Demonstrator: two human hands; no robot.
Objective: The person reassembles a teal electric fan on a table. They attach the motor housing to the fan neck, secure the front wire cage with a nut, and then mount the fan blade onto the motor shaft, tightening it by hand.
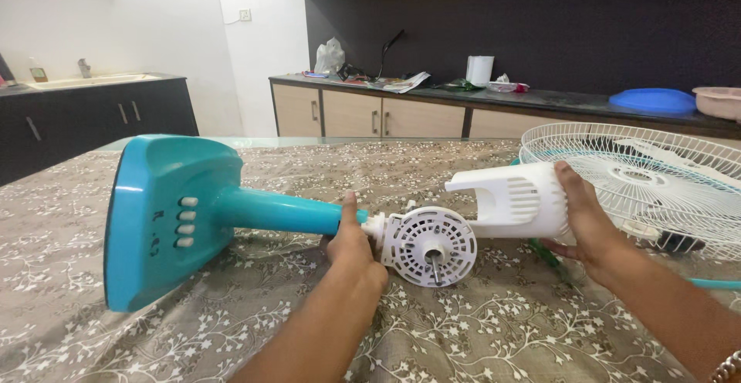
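Kitchen cabinets and a dark counter [540, 101] line the far wall, and in front of them a surface under a brown floral cloth [478, 329] carries a dismantled table fan. Its teal base [166, 217] lies on its side, so the neck runs level across the cloth and the motor end sits within easy reach. The left hand [351, 248] grips the teal neck just where it meets the white motor unit [428, 244], fingers wrapped round it and thumb up, apparently to steady it. The right hand [583, 217] clasps the white rear motor cover [517, 198], fingers closed about its end, holding it just behind the motor. A white wire fan guard [656, 175] lies flat beside it to the right.
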